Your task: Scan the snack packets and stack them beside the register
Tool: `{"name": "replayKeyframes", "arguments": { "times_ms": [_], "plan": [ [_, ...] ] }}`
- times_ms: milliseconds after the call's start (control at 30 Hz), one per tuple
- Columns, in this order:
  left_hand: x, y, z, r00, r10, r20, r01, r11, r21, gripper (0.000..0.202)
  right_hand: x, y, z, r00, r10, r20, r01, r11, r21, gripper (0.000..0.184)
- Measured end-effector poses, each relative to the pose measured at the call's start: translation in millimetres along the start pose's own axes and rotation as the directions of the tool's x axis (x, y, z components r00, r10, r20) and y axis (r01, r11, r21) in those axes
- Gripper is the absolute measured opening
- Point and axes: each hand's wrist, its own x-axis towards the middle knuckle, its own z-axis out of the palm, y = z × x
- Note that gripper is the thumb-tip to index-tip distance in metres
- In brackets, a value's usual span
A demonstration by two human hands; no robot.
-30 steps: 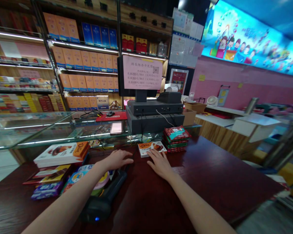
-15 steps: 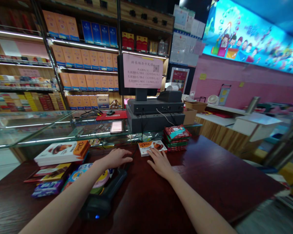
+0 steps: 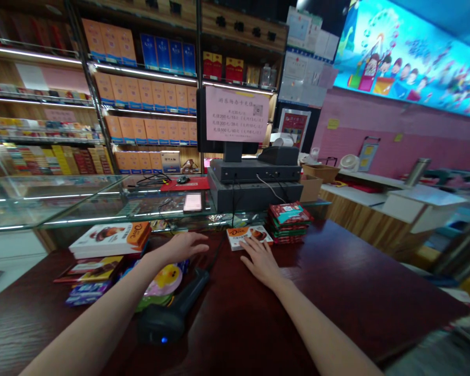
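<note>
My right hand (image 3: 260, 261) rests with fingers spread over the near edge of a white and orange Dove chocolate box (image 3: 235, 236) lying flat on the dark wooden table. Beside that box, to the right, rises a stack of red and green packets (image 3: 289, 222). My left hand (image 3: 185, 247) hovers with loose, parted fingers and nothing in them, left of the box. Below it lies a black barcode scanner (image 3: 162, 321) with a blue light. Further left are more Dove boxes (image 3: 113, 237), chocolate bars (image 3: 97, 267), purple packets (image 3: 88, 293) and a round duck-picture pack (image 3: 166, 279), partly behind my left forearm.
A cash register (image 3: 254, 183) with a screen and pink sign (image 3: 237, 115) stands behind the table on a glass counter (image 3: 160, 209). Shelves of orange boxes (image 3: 147, 94) line the back. The bare table top (image 3: 356, 282) extends to the right.
The whole view has shifted slightly, so everything appears a little further right. My left hand has lifted a bit towards the back; my right hand stays on the Dove box.
</note>
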Motion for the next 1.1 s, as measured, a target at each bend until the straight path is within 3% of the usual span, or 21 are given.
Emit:
{"name": "replayKeyframes", "arguments": {
  "times_ms": [200, 567, 833, 1100],
  "plan": [
    [-19, -8, -13.4, 0.997, -0.042, -0.07, 0.038, 0.997, -0.063, 0.051, -1, -5, -2, 1.0, -0.029, -0.008, 0.029, 1.0, -0.012, 0.045],
    [-56, -34, -10.6, 0.966, -0.064, -0.249, 0.046, 0.996, -0.076, 0.046, 2, -9, 1, 0.998, -0.063, -0.01, 0.063, 0.998, -0.022, 0.044],
    [-81, -59, -14.7, 0.894, -0.092, -0.439, 0.133, 0.989, 0.062, 0.037, 12, -20, 0, 0.991, -0.136, 0.003, 0.136, 0.99, -0.029, 0.044],
    [-106, -77, -15.9, 0.826, -0.174, -0.537, 0.283, 0.951, 0.128, 0.034, 30, -49, -6, 0.982, -0.186, 0.021, 0.186, 0.982, -0.016, 0.044]
  ]
}}
